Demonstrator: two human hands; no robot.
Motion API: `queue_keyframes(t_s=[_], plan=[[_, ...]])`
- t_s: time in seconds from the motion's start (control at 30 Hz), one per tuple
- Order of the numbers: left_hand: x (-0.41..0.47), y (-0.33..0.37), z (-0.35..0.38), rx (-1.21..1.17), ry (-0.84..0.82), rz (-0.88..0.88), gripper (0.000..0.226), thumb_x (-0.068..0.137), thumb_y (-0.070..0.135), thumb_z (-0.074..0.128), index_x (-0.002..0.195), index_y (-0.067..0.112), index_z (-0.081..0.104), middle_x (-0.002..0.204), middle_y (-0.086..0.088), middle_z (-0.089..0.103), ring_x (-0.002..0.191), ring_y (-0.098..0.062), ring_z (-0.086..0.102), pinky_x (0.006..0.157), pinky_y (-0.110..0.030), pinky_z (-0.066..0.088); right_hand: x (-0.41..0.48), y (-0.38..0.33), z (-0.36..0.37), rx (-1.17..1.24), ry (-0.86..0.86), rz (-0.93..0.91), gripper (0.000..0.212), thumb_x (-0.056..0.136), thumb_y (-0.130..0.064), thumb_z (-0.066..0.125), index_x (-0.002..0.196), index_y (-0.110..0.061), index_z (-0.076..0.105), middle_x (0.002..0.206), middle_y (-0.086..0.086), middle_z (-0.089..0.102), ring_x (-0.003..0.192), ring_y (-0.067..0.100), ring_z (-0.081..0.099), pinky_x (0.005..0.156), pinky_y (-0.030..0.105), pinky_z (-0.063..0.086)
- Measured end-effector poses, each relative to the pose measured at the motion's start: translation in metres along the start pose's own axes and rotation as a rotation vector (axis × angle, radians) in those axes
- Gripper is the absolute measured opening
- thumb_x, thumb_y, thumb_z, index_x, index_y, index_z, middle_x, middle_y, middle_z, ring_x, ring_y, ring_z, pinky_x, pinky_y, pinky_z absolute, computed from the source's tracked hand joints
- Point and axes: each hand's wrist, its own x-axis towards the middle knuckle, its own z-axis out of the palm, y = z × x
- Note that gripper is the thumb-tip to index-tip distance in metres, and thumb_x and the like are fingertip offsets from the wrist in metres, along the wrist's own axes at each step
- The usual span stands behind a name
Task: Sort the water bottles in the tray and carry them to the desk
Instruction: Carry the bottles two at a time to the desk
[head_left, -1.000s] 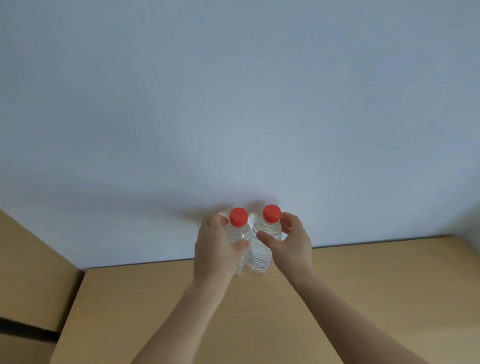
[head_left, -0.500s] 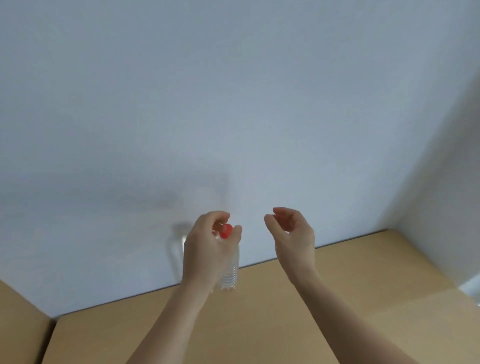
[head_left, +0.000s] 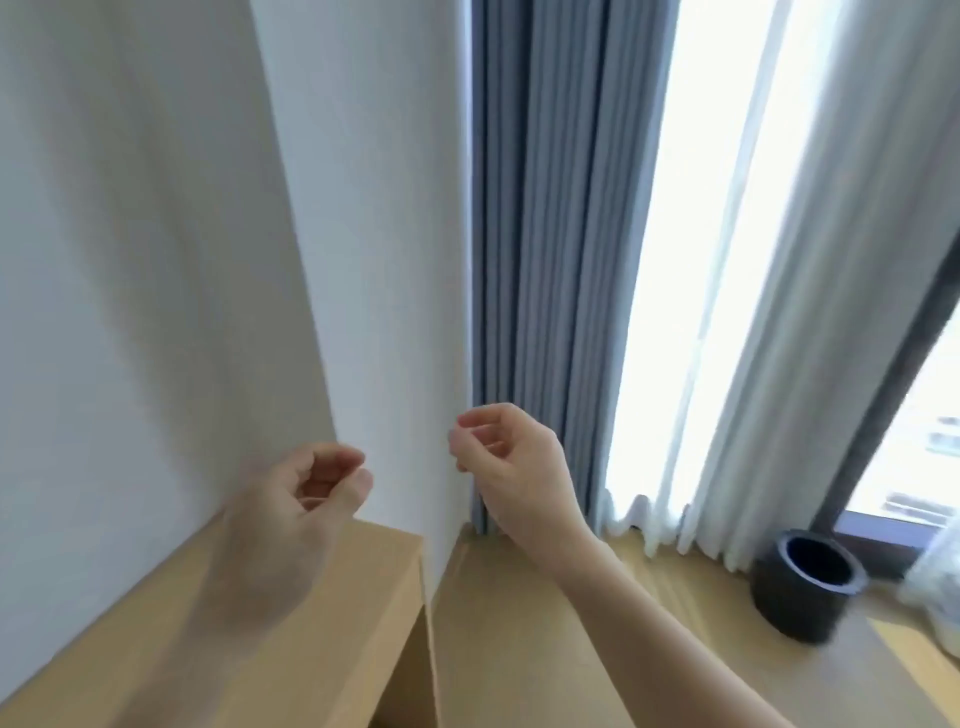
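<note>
Neither water bottle shows in the head view, and no tray is in sight. My left hand (head_left: 296, 499) hovers above the right end of the wooden desk (head_left: 322, 613), fingers curled loosely with nothing in them. My right hand (head_left: 511, 462) is raised a little higher in front of the wall corner and the curtain edge, also loosely curled and holding nothing. Motion blur smears the left hand and forearm.
A white wall corner (head_left: 395, 312) stands behind the hands. Grey-blue curtains (head_left: 545, 260) and sheer white drapes (head_left: 810, 312) hang before a bright window. A black round pot (head_left: 805, 582) sits on the wooden sill (head_left: 519, 634), with something clear and blurred (head_left: 940, 587) at the far right edge.
Both hands let go of the two red-capped bottles, which are gone from view. The view has swung to the right, from the bare wall and desk to the window corner.
</note>
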Motion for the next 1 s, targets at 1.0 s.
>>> queue_keyframes(t_s=[1.0], plan=[[0.001, 0.306, 0.784, -0.456, -1.232, 0.238, 0.008, 0.086, 0.016, 0.063, 0.092, 0.018, 0.068, 0.085, -0.002, 0.072, 0.081, -0.016, 0.068, 0.081, -0.033, 0.055, -0.025, 0.231, -0.690, -0.366, 1.293, 0.553, 0.016, 0.087, -0.012, 0.056, 0.084, -0.028, 0.059, 0.082, -0.002, 0.069, 0.074, 0.011, 0.067, 0.074, 0.031, 0.057]])
